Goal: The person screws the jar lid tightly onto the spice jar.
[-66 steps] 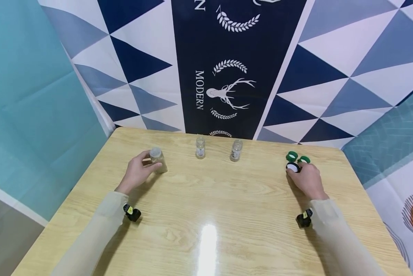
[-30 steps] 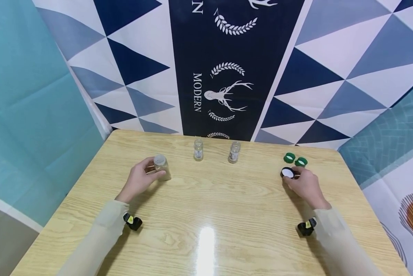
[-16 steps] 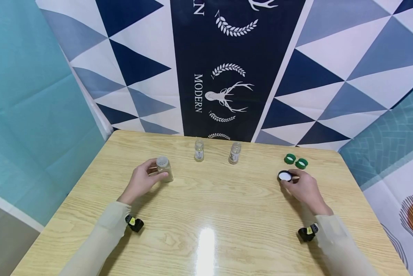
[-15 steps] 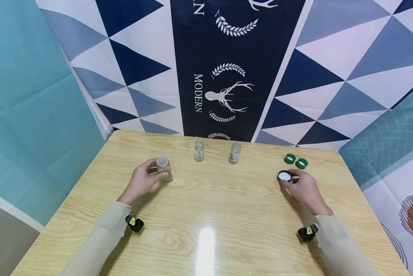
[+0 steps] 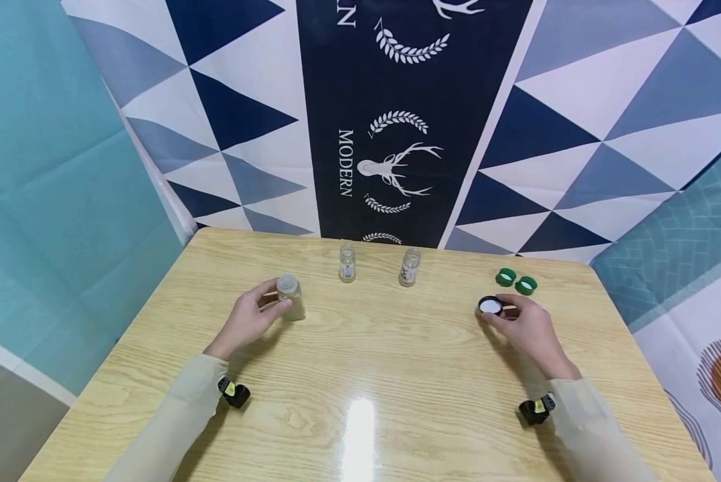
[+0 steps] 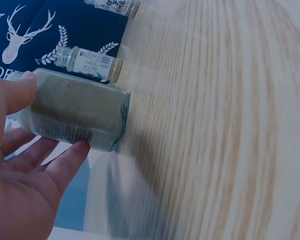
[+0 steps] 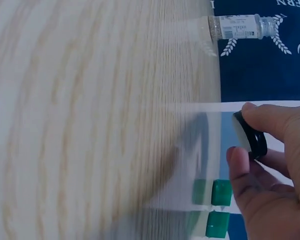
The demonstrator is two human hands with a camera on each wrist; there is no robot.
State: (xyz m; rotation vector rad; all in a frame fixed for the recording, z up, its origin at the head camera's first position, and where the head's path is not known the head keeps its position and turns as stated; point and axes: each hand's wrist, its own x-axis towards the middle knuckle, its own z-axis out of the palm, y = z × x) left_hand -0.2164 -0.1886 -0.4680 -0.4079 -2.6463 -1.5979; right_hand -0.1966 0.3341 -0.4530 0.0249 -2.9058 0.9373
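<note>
Left hand (image 5: pixel 248 320) curled about the glass jar (image 5: pixel 292 305), I see in the head view that I grip it from the side, thumb opposite fingers, over the left part of the table (image 5: pixel 384 361). Its dotted top faces up; holding it that way seems wise, since tipping could spill the contents. My right hand (image 5: pixel 530 331) pinches the black cap (image 5: pixel 490 306), pale inside showing, well apart from the jar. Just beyond it lie a nearer green cap (image 5: pixel 526 286) and a farther green cap (image 5: pixel 506 277).

Through the left wrist view, my thumb sits near the jar's shoulder and my fingers brace the opposite side. I cannot tell whether its base touches wood; a firm, even squeeze should suit such smooth glass.

Through the right wrist view, my thumb and fingertips hold the black cap at its rim, apparently clear of the table. I judge that a good hold, leaving its inside uncovered.
</note>
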